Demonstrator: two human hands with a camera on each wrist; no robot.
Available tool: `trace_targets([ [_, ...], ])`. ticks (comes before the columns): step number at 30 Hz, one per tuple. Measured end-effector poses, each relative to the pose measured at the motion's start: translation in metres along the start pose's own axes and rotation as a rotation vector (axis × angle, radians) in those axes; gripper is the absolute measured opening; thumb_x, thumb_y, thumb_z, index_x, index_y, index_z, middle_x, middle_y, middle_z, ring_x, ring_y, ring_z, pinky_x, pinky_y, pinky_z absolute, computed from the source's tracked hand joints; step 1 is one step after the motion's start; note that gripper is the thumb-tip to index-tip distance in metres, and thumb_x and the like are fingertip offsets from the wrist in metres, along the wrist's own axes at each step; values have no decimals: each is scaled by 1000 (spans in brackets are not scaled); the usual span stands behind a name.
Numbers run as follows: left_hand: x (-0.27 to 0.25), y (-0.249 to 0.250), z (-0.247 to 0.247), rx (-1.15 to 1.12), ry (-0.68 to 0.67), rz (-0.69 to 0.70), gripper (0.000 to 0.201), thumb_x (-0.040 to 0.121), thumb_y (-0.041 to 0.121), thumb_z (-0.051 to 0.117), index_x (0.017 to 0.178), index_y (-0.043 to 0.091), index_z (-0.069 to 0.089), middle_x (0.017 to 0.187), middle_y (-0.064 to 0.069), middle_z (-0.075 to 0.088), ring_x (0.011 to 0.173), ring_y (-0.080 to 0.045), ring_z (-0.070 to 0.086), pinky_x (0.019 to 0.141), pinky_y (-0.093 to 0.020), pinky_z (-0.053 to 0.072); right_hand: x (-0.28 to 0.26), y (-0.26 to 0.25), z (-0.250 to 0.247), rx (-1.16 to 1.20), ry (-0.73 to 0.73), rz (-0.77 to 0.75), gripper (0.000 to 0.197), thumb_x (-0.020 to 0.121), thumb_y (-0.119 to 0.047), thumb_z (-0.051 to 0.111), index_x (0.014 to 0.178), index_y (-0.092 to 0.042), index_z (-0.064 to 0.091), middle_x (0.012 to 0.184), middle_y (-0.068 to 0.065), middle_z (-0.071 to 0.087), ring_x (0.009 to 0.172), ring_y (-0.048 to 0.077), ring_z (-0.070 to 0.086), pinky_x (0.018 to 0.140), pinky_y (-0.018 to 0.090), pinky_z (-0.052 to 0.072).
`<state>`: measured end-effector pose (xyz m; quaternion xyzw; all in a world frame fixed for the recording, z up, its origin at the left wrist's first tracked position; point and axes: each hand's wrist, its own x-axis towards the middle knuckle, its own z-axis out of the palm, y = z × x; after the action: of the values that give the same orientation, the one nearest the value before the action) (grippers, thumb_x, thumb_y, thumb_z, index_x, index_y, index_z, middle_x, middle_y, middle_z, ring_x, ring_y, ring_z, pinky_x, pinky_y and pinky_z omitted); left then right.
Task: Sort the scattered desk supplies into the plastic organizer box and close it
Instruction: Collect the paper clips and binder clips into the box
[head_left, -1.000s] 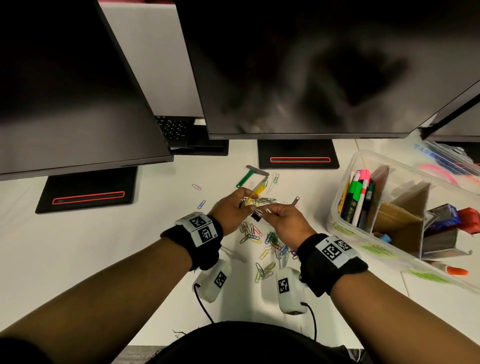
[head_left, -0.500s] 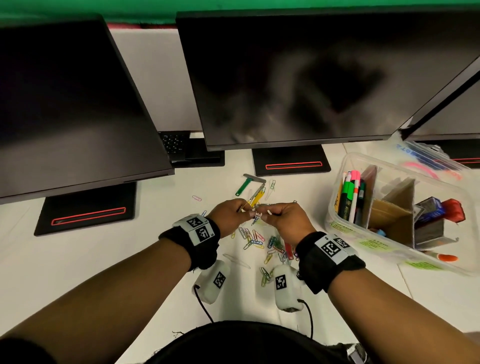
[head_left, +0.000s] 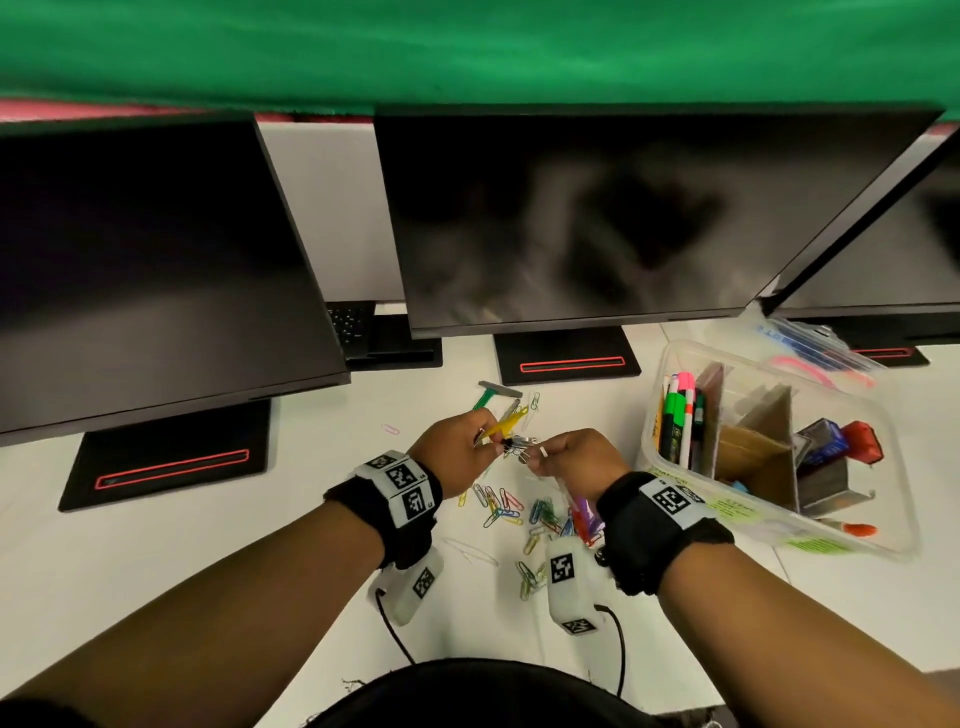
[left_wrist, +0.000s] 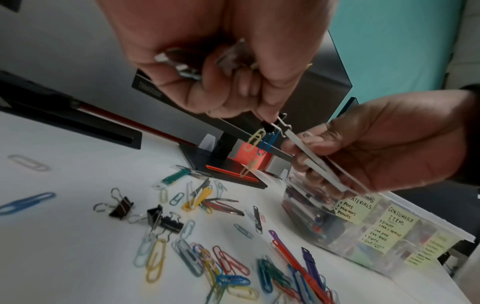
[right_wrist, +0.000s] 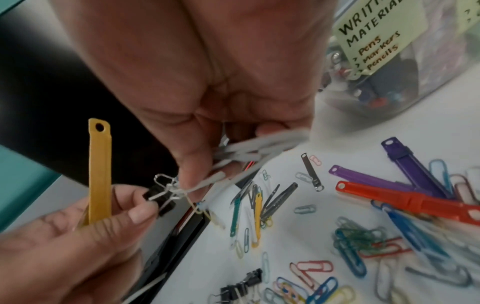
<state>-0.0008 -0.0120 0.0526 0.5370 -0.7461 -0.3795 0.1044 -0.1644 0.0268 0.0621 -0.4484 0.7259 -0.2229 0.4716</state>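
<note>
My left hand (head_left: 483, 441) pinches a small black binder clip (left_wrist: 267, 126) at thumb and fingertip. It also holds a yellow plastic fastener strip (right_wrist: 100, 164) and some metal clips in the palm. A few paper clips (left_wrist: 255, 139) dangle from the binder clip. My right hand (head_left: 540, 456) grips thin white strips (left_wrist: 311, 162) whose ends meet the binder clip's wire handle. Both hands hover above the scattered paper clips (head_left: 501, 512). The clear organizer box (head_left: 727, 512) stands open at the right, with markers and cardboard dividers inside.
Loose binder clips (left_wrist: 122, 207), an orange fastener (right_wrist: 405, 199) and purple fasteners (right_wrist: 405, 158) lie on the white desk below. The box lid (head_left: 810, 353) rests behind the box. Three dark monitors (head_left: 571, 218) with stands stand at the back.
Both hands stay close together on the binder clip, hardly moved over the desk. The head view has tilted up, so more of the green wall shows.
</note>
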Motion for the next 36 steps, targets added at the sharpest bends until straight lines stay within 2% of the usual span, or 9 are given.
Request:
trace_targets([
  [5, -1, 5, -6, -18, -35, 42, 13, 90, 26, 55, 95, 14, 56, 65, 4, 48, 67, -22, 50, 69, -38, 51, -1, -11, -3, 312, 28, 137, 11, 81, -2, 65, 72, -8, 70, 78, 14, 62, 71, 27, 51, 69, 30, 41],
  [7, -1, 3, -7, -29, -54, 49, 12, 90, 25, 54, 93, 14, 55, 73, -4, 56, 73, -28, 57, 73, -40, 52, -1, -12, -1, 399, 15, 179, 15, 81, 1, 64, 70, -7, 68, 74, 15, 60, 70, 27, 48, 66, 32, 42],
  [11, -1, -1, -4, 4, -90, 104, 7, 89, 24, 55, 86, 19, 52, 65, 0, 49, 64, -22, 48, 59, -28, 41, 0, -10, 2, 576, -20, 218, 12, 84, 0, 62, 75, -8, 65, 69, 9, 58, 62, 18, 49, 56, 26, 43],
  [17, -2, -7, 6, 16, -117, 132, 14, 91, 23, 54, 100, 13, 59, 69, -3, 49, 62, -20, 45, 60, -26, 39, 4, -15, 1, 650, 165, 170, 11, 89, 0, 54, 83, -4, 62, 68, 11, 58, 61, 21, 54, 56, 29, 46],
  [20, 0, -8, 11, -3, -118, 136, 15, 91, 23, 53, 102, 13, 58, 69, -1, 49, 58, -16, 42, 55, -23, 36, 6, -13, 0, 583, 237, 145, 13, 90, -2, 54, 81, -2, 63, 64, 10, 55, 57, 19, 50, 53, 26, 43],
  [22, 2, -5, 14, -6, -115, 155, 13, 91, 23, 53, 99, 14, 58, 63, 3, 45, 57, -16, 41, 54, -24, 35, 7, -10, -2, 416, 248, 118, 23, 89, -1, 52, 69, -5, 62, 59, 9, 54, 49, 18, 46, 48, 25, 37],
  [27, 11, 3, 17, -39, -53, 158, 11, 91, 21, 53, 96, 12, 57, 57, 6, 40, 51, -11, 37, 52, -23, 33, 6, 0, -10, 166, 170, 78, 30, 87, -3, 51, 59, -10, 57, 57, 8, 56, 48, 17, 44, 50, 25, 34],
  [33, 22, 2, 25, 40, -30, 28, 10, 93, 25, 51, 85, 19, 47, 62, 6, 44, 64, -19, 44, 52, -21, 34, 0, 7, -38, 66, 109, 7, 34, 87, -2, 48, 55, -12, 52, 52, 3, 46, 47, 14, 38, 46, 21, 27],
  [36, 26, 8, 35, 123, -59, -31, 11, 92, 26, 52, 86, 17, 51, 76, -3, 55, 76, -24, 53, 65, -25, 40, -2, 6, -59, 54, 108, -21, 36, 89, -5, 49, 54, -16, 51, 52, 0, 46, 48, 12, 40, 45, 19, 27],
])
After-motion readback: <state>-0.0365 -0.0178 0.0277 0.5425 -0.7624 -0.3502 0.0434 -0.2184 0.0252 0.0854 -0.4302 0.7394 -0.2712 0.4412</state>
